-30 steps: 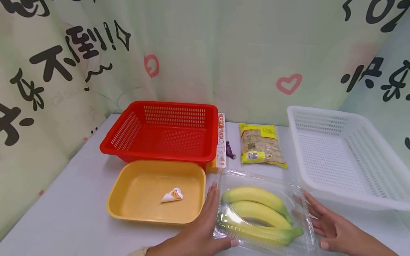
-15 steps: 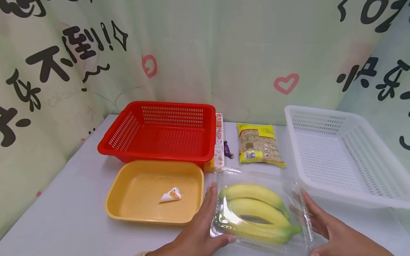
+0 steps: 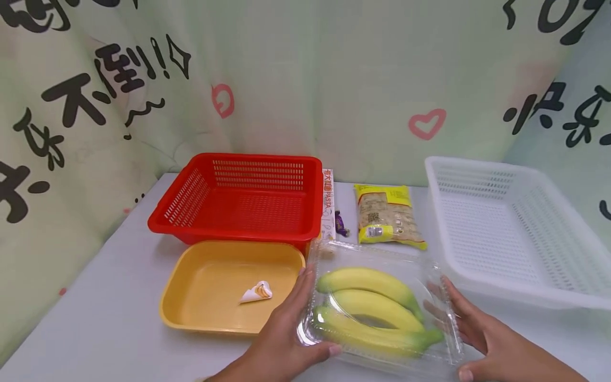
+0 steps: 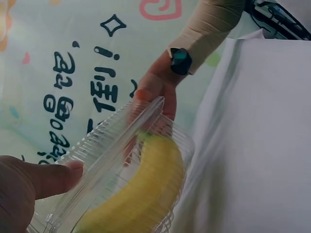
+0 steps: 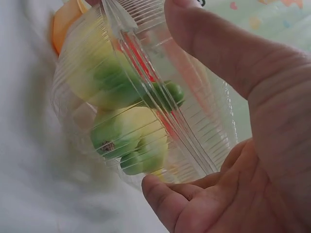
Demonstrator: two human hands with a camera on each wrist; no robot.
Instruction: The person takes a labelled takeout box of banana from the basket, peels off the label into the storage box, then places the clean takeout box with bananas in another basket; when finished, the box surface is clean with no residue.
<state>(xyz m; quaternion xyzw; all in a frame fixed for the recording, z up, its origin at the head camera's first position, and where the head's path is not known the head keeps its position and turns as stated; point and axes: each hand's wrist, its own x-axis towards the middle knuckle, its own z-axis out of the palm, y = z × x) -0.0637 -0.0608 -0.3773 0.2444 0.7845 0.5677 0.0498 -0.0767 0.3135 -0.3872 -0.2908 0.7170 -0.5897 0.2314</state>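
Observation:
Between both hands is a clear plastic clamshell box (image 3: 377, 366) with yellow bananas (image 3: 372, 313) inside, their ends greenish. My left hand (image 3: 286, 329) grips its left side, thumb along the near edge and fingers along the side. At the opposite side, my right hand (image 3: 491, 339) holds the box, thumb near the front corner and fingers against the wall. The right wrist view shows the green banana tips (image 5: 116, 138) through the ribbed plastic. In the left wrist view, one banana (image 4: 150, 184) shows through the wall. The box appears raised off the white table.
Left of the box stands a yellow tray (image 3: 191, 313) with a crumpled white wrapper (image 3: 256, 292) inside. Behind it is a red basket (image 3: 238, 236), beside a pasta box (image 3: 328, 207), a purple-wrapped candy (image 3: 341, 224) and a yellow-brown bag (image 3: 389, 216). A white basket (image 3: 441, 228) stands right.
The box of bananas has moved left and slightly away from me, carried by both hands. My right hand has closed in on the box's right side. The other things stay put.

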